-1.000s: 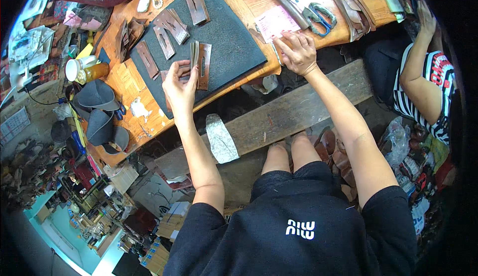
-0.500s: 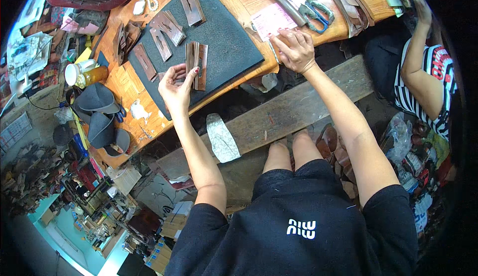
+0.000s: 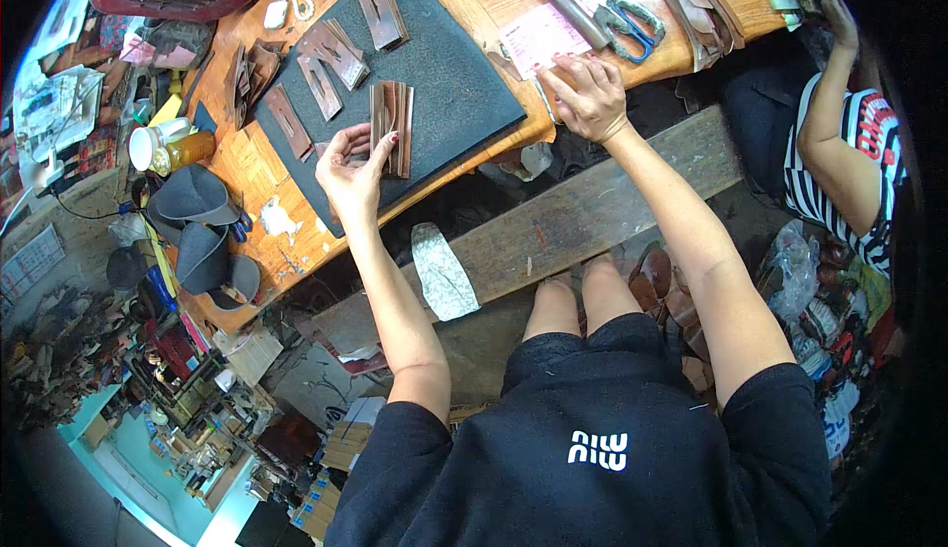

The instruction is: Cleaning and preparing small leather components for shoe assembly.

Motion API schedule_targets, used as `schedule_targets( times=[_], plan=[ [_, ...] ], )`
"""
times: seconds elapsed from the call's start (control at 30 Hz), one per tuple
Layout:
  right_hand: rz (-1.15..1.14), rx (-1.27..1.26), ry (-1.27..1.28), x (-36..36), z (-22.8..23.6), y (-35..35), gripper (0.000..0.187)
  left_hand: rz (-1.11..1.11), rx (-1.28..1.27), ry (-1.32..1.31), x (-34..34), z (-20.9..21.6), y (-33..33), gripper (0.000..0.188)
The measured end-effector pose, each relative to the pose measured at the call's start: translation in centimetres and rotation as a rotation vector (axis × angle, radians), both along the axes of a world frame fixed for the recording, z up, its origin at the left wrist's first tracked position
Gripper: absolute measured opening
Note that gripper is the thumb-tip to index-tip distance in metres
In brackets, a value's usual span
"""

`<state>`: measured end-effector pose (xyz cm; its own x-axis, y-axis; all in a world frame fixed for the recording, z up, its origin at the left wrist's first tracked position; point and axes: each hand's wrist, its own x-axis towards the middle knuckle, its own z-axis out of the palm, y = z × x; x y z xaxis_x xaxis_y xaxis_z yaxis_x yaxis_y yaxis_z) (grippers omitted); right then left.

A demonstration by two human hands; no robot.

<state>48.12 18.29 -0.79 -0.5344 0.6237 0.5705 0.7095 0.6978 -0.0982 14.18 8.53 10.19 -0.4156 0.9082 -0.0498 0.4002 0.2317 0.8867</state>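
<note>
My left hand (image 3: 351, 174) pinches a stack of brown leather pieces (image 3: 393, 122) between thumb and fingers, upright above the black mat (image 3: 449, 93). Several more slotted leather pieces lie on that mat: one pile (image 3: 379, 12) at its far end, another pile (image 3: 336, 53) nearer the middle and a single piece (image 3: 287, 120) at the left. At the table's front edge my right hand (image 3: 590, 98) is closed, its bent fingers against the lower edge of a pink paper slip (image 3: 541, 38). A thin thing shows under those fingers, too small to name.
Blue-handled scissors (image 3: 632, 30) lie right of the slip. A white mug (image 3: 158, 138), a yellowish jar (image 3: 188, 152) and dark grey curled pieces (image 3: 202, 226) stand at the left. A wooden bench (image 3: 543, 231) runs before my knees. Another person (image 3: 839, 142) sits at the right.
The stack in my left hand has turned slightly and its pieces are fanned differently. My right hand stays by the pink slip, almost unmoved.
</note>
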Motion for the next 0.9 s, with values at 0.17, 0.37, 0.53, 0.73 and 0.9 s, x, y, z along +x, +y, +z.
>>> schedule_targets(
  times=[0.17, 0.37, 0.53, 0.73, 0.9],
  plan=[
    [0.010, 0.015, 0.012, 0.11, -0.22, 0.07, 0.049, -0.002, -0.004, 0.025, 0.14, -0.19, 0.08, 0.036],
    [0.006, -0.002, 0.019, -0.04, 0.15, 0.00, 0.049, -0.001, -0.016, 0.070, 0.00, -0.30, 0.25, 0.037],
    [0.001, 0.006, 0.008, 0.01, 0.01, 0.03, 0.049, -0.018, -0.003, 0.060, -0.23, -0.22, 0.29, 0.036],
    [0.000, 0.009, -0.005, 0.14, -0.24, 0.05, 0.050, -0.006, -0.017, 0.035, -0.20, -0.22, 0.26, 0.033],
    [0.004, -0.008, 0.010, 0.14, -0.35, -0.05, 0.050, -0.007, 0.006, 0.016, -0.17, -0.42, 0.22, 0.030]
  ],
)
